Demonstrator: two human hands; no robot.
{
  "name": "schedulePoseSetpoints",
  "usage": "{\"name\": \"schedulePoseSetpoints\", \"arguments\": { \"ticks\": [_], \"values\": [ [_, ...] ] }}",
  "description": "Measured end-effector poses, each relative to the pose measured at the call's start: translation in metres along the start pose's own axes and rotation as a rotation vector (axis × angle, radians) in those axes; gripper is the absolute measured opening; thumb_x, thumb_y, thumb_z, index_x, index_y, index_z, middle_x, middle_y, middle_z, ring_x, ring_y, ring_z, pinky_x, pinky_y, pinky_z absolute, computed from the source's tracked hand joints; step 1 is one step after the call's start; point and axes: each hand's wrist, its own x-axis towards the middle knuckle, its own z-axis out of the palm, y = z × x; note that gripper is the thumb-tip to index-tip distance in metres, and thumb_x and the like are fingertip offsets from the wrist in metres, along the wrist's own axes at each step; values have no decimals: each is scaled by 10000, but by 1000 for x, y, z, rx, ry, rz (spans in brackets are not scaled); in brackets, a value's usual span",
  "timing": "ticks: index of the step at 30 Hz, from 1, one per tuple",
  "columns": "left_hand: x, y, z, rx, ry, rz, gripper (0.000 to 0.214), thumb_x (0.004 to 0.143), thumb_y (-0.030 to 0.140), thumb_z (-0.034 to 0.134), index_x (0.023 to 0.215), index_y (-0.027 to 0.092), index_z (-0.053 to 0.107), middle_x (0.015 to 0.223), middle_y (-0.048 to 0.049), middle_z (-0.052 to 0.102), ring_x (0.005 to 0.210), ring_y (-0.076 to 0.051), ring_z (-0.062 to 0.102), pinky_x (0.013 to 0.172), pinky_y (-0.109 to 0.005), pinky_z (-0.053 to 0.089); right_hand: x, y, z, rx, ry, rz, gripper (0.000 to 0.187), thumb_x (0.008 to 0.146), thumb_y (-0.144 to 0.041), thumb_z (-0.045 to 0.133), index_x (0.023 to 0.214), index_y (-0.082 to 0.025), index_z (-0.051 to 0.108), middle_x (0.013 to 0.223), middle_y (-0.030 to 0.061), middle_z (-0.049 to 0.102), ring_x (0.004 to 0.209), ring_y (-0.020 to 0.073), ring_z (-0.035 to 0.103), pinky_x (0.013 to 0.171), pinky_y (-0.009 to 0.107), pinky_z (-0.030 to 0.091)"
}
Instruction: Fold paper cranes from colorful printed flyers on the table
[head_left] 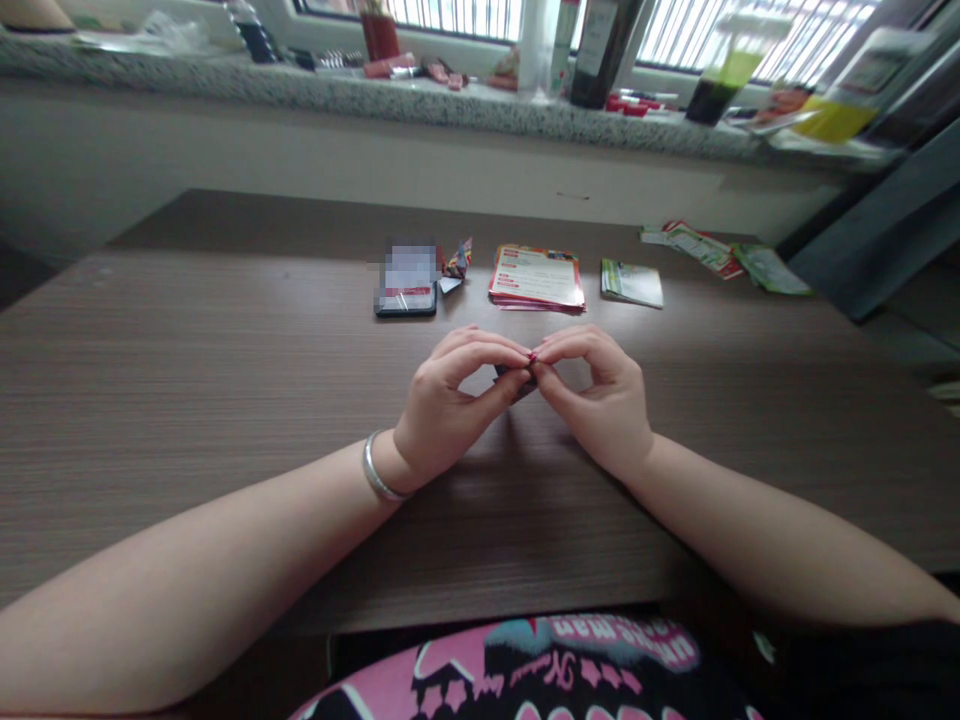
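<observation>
My left hand [454, 390], with a silver bangle [377, 470] on its wrist, and my right hand [604, 395] meet above the middle of the table. Both pinch a small dark piece [523, 388] with a bit of red at its top, thumbs below and index fingers above. Fingers cover most of it, so its kind cannot be made out. Just beyond the hands lies a stack of red-edged printed cards [538, 277]. Left of the stack is a crumpled, colourful folded paper [458, 260], beside a dark-framed flat device or case [406, 300] that is partly blurred out.
A smaller pile of green and white cards [631, 284] lies right of the stack. More green and red packets [705, 250] are at the table's far right corner. Bottles [596, 55] and small items line the granite windowsill [450, 110] behind the brown table [225, 370].
</observation>
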Motion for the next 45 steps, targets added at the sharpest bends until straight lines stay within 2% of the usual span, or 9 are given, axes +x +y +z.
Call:
{"name": "schedulePoseSetpoints", "arguments": {
  "ticks": [5, 12, 17, 24, 30, 37, 41, 45],
  "values": [
    [0, 0, 1, 14, 6, 12, 92, 808, 121, 697, 829, 201, 656, 892, -22, 729, 857, -150, 683, 986, -389, 464, 0, -2, 1, 26, -31, 9, 98, 799, -140, 650, 805, -237, 642, 843, 5, 691, 846, 174, 647, 817, 366, 526],
    [0, -2, 3, 38, 25, 22, 100, 804, 137, 687, 789, 208, 618, 845, -11, 720, 804, -140, 675, 976, -398, 481, -3, -2, 2, 11, -3, 144, 96, 789, -192, 663, 874, -232, 642, 869, 13, 690, 835, 175, 643, 805, 358, 525],
    [-2, -4, 3, 18, 26, -39, 95, 826, 172, 679, 801, 214, 598, 844, -12, 717, 818, -150, 678, 1030, -439, 453, 0, -3, 0, -59, -50, 66, 70, 800, -171, 640, 819, -237, 653, 814, 4, 689, 818, 180, 625, 802, 371, 505],
    [-6, -7, 3, 7, 41, -119, 119, 813, 177, 702, 882, 201, 608, 841, -14, 676, 800, -139, 645, 838, -330, 532, -1, -1, 0, -29, -68, 104, 62, 801, -178, 637, 826, -233, 653, 833, 6, 687, 833, 181, 626, 812, 369, 501],
    [-5, -7, 3, 29, 40, -90, 124, 816, 177, 700, 902, 198, 613, 860, -12, 673, 804, -132, 641, 793, -296, 527, 0, -1, -1, -24, -85, 87, 46, 818, -201, 638, 831, -242, 653, 818, 1, 675, 829, 180, 617, 807, 371, 494],
    [1, -8, -1, 113, -126, 33, 86, 819, 229, 695, 880, 196, 644, 857, -15, 704, 811, -151, 642, 789, -306, 503, -1, 1, 0, 35, -106, 27, 91, 807, -159, 593, 807, -249, 606, 812, -5, 637, 856, 176, 601, 811, 360, 489],
    [4, -13, -2, 150, -124, 95, 74, 833, 261, 695, 815, 200, 657, 822, -21, 727, 789, -153, 660, 800, -320, 500, -1, 0, -1, -6, -126, 31, 57, 816, -190, 605, 828, -246, 605, 812, 1, 641, 826, 175, 601, 787, 358, 495],
    [5, -14, -2, 180, -127, 173, 99, 837, 284, 699, 790, 205, 662, 807, -15, 743, 763, -145, 670, 808, -319, 503, 0, -1, -2, -88, -122, -73, 96, 790, -154, 621, 786, -248, 603, 787, -4, 648, 790, 170, 596, 766, 354, 493]
  ]
}}
